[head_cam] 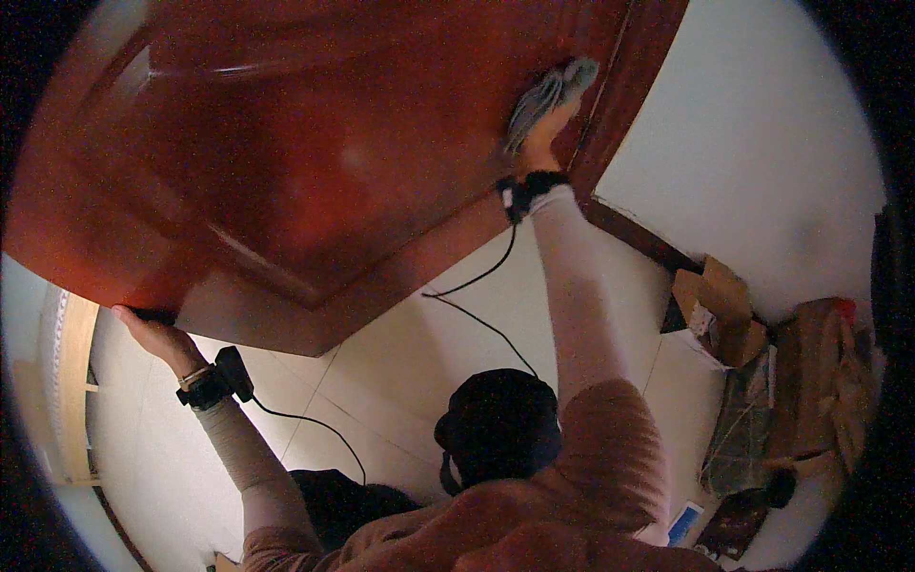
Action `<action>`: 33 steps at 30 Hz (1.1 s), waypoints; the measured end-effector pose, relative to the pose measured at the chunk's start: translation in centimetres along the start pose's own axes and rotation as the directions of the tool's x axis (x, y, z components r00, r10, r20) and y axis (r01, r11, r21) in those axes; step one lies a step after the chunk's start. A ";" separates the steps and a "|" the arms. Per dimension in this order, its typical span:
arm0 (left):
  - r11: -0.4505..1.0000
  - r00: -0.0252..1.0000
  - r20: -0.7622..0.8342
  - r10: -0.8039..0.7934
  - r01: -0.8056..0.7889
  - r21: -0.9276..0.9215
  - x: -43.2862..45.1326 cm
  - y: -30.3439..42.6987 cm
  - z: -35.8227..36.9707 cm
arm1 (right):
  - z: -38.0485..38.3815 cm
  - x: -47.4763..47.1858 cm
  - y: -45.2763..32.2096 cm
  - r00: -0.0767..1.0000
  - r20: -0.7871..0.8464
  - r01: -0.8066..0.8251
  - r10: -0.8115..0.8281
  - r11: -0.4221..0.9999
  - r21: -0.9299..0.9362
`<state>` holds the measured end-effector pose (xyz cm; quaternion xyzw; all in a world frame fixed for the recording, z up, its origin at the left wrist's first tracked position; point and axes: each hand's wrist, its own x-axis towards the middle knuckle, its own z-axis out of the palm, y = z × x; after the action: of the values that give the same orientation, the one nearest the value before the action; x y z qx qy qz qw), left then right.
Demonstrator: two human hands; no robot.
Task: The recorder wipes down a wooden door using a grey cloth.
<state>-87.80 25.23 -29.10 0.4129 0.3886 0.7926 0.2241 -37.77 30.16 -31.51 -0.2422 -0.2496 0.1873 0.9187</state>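
A glossy reddish-brown wooden door (279,164) with moulded panels fills the upper part of the view. At its left edge my left hand (161,339) grips the door, its fingers partly hidden. With the arm stretched out, my right hand (549,136) presses a grey cloth (537,100) flat on the door face. The cloth covers most of the fingers and lies close to the dark wooden door frame (625,107) on the right. Each wrist wears a black band with a cable.
Light floor tiles (400,386) spread beneath the door. Along the white wall (772,136) at right stand an open cardboard box (722,307) and brown bags (808,386). A pale wooden furniture piece (78,386) is at the far left. Black cable (493,329) hangs from my right wrist.
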 end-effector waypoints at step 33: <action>0.997 1.000 0.007 0.021 -0.022 0.077 0.9 -1.4 -1.6 | -3.7 -10.7 7.6 0.951 -0.192 -0.258 0.241 0.964 -0.067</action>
<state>-89.53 25.97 -30.38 0.4278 0.4136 0.7782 0.2006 -46.06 30.02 -42.35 -0.3297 -0.1405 0.2674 0.8945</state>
